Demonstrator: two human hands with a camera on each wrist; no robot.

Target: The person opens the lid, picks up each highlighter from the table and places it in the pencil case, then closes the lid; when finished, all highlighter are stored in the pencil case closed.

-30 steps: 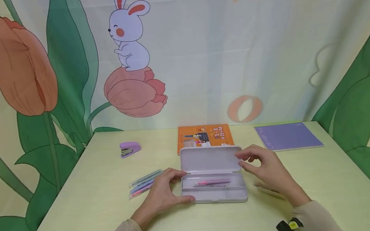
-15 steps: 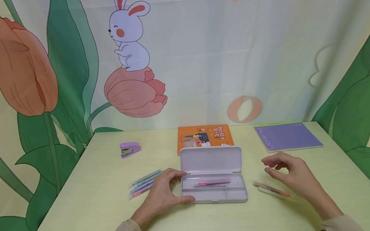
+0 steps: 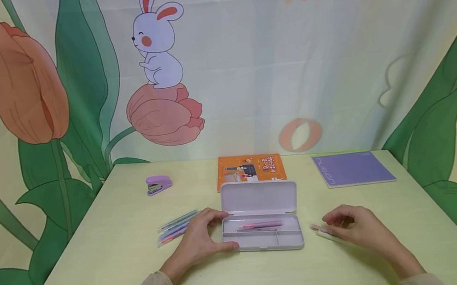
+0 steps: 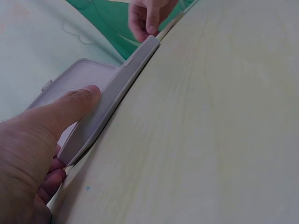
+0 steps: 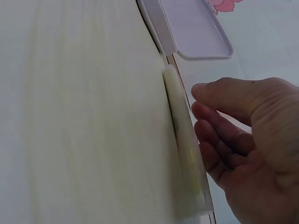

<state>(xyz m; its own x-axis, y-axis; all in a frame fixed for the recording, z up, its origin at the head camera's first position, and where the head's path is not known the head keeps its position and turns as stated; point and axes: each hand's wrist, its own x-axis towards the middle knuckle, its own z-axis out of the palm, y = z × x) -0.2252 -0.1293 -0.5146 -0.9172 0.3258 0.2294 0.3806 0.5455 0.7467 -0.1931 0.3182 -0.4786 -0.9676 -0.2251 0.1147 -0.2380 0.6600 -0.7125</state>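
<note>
A pale lilac pencil case point(image 3: 258, 197) lies with its lid up in the middle of the table. My left hand point(image 3: 198, 237) grips its left end, thumb along the front wall point(image 4: 99, 112) and fingers at the back corner. Pink pens point(image 3: 261, 225) lie in the rear compartment. To the right of the case, my right hand point(image 3: 358, 227) hovers low over several pens point(image 3: 320, 230), partly covering them. Its fingers are loosely curved beside a whitish pen with a yellow part point(image 5: 184, 135); no hold on it shows. A further pen there is mostly hidden.
Several coloured pens point(image 3: 176, 227) lie left of the case, partly behind my left hand. A purple stapler point(image 3: 159, 185) stands farther back. Behind the lid is an orange book point(image 3: 252, 167), and a purple notebook point(image 3: 354, 168) lies at the back right.
My right hand has left the raised lid, moved right and then down to the pens beside the case. The left hand keeps its grip on the case.
</note>
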